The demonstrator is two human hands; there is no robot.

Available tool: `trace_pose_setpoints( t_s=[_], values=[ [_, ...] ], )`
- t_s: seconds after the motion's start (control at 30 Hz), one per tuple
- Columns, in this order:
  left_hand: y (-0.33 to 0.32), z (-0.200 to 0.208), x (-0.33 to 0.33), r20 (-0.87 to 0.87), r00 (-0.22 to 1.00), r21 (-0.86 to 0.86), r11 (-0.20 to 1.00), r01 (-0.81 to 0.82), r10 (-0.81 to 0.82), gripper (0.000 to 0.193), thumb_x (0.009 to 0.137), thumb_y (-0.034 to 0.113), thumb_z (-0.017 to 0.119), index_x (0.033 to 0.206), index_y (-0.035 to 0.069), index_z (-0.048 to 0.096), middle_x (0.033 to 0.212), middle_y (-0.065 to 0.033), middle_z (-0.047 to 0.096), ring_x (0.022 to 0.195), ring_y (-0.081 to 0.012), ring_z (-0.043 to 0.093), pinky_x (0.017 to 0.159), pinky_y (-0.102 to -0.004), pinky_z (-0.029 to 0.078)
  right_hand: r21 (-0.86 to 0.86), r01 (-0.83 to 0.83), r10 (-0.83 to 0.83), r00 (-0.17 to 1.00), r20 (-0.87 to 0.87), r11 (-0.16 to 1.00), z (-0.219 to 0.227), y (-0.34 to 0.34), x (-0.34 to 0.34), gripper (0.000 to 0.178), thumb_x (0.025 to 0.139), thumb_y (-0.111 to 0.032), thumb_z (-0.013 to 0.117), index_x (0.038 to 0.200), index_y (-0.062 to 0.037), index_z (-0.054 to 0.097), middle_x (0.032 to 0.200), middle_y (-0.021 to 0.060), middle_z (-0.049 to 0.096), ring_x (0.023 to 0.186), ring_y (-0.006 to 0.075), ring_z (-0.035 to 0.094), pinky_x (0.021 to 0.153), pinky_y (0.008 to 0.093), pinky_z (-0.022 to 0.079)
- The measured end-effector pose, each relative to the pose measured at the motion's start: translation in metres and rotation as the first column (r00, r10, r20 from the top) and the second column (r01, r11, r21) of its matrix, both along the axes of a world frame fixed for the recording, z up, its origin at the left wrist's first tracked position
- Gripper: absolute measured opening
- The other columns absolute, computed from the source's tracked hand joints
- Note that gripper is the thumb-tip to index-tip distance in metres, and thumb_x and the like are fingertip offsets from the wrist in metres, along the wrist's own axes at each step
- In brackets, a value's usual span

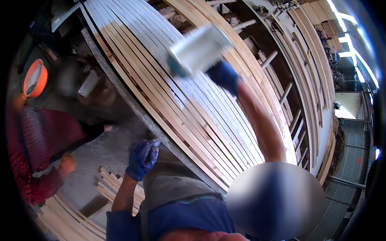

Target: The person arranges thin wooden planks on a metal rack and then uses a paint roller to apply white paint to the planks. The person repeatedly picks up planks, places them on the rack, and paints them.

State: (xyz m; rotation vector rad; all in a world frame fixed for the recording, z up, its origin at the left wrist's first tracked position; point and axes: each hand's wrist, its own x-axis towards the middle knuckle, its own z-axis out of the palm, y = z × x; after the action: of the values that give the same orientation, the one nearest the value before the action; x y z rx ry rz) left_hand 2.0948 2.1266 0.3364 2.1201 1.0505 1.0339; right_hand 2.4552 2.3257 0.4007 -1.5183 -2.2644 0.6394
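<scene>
My right hand [225, 76], in a blue glove, is closed on the near side of a white rectangular tub [201, 46]. The tub is tilted above the wooden strips, and motion smears it. Beneath it, long narrow wooden strips [157, 86] lie side by side on a bench. A white wet-looking coating [219, 102] covers part of them; those along the near-left side are mostly bare wood. My left hand [143, 157], also blue-gloved, hangs by the bench's near edge, apart from the strips. Its fingers are curled in and nothing shows in them.
At the left is a person in dark red clothing [50, 136] with an orange glove [66, 164]. An orange bucket [35, 78] is near that person. More bare strips [68, 221] are stacked at lower left. Racks of timber [309, 60] with wooden crossbars stand beyond the bench.
</scene>
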Motion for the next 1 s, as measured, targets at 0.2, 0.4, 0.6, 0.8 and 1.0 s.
trace_pose_setpoints(
  t_s=[0.2, 0.4, 0.6, 0.8, 1.0],
  values=[
    [-0.039, -0.009, -0.028, -0.130, 0.987, -0.185, 0.976, -0.117, 0.094, 0.018, 0.096, 0.007, 0.056, 0.102, 0.001, 0.071, 0.097, -0.0161, 0.073, 0.089, -0.0320, 0.070, 0.081, -0.0403, 0.055, -0.105, 0.051, -0.069, 0.981, -0.179, 0.993, 0.013, 0.088, -0.079, 0.024, 0.093, -0.026, 0.058, 0.103, -0.0078, 0.069, 0.078, 0.0090, 0.068, 0.068, 0.0220, 0.066, 0.063, 0.0345, 0.055],
    [-0.119, -0.041, -0.009, -0.163, 0.982, -0.321, 0.936, -0.145, 0.097, 0.018, 0.095, 0.011, 0.057, 0.101, 0.001, 0.072, 0.096, -0.0172, 0.073, 0.084, -0.0331, 0.071, 0.077, -0.0398, 0.055, -0.144, 0.143, -0.142, 0.990, 0.018, 0.979, 0.018, -0.020, -0.018, 0.026, 0.091, -0.024, 0.058, 0.111, -0.0117, 0.069, 0.073, 0.0069, 0.068, 0.059, 0.0177, 0.066, 0.051, 0.0332, 0.056],
    [-0.236, -0.042, 0.052, -0.155, 0.986, -0.298, 0.950, -0.098, 0.053, 0.018, 0.095, 0.012, 0.059, 0.102, 0.001, 0.071, 0.096, -0.0172, 0.073, 0.087, -0.0332, 0.071, 0.079, -0.0390, 0.056, -0.250, 0.284, -0.214, 0.938, 0.272, 0.926, 0.003, -0.194, 0.110, 0.029, 0.093, -0.022, 0.060, 0.120, -0.0130, 0.067, 0.092, 0.0137, 0.071, 0.083, 0.0285, 0.070, 0.078, 0.0389, 0.059],
    [-0.340, -0.044, 0.121, -0.107, 0.991, -0.329, 0.943, 0.045, -0.084, 0.018, 0.093, 0.018, 0.065, 0.104, 0.005, 0.071, 0.098, -0.0164, 0.073, 0.089, -0.0352, 0.070, 0.081, -0.0402, 0.056, -0.540, -0.193, -0.411, 0.459, -0.788, 0.819, -0.023, -0.445, 0.286, 0.038, 0.098, -0.013, 0.062, 0.136, -0.0064, 0.056, 0.134, 0.0121, 0.059, 0.122, 0.0204, 0.054, 0.111, 0.0361, 0.043],
    [-0.430, -0.074, 0.130, -0.234, 0.957, -0.421, 0.905, 0.059, -0.171, 0.027, 0.091, 0.026, 0.068, 0.108, 0.006, 0.070, 0.103, -0.0170, 0.072, 0.096, -0.0355, 0.069, 0.084, -0.0409, 0.055, -0.542, 0.127, -0.412, 0.795, -0.445, 0.830, -0.004, -0.629, 0.372, 0.042, 0.099, -0.017, 0.064, 0.138, -0.0062, 0.055, 0.140, 0.0104, 0.057, 0.128, 0.0187, 0.052, 0.113, 0.0361, 0.039]
  ],
)
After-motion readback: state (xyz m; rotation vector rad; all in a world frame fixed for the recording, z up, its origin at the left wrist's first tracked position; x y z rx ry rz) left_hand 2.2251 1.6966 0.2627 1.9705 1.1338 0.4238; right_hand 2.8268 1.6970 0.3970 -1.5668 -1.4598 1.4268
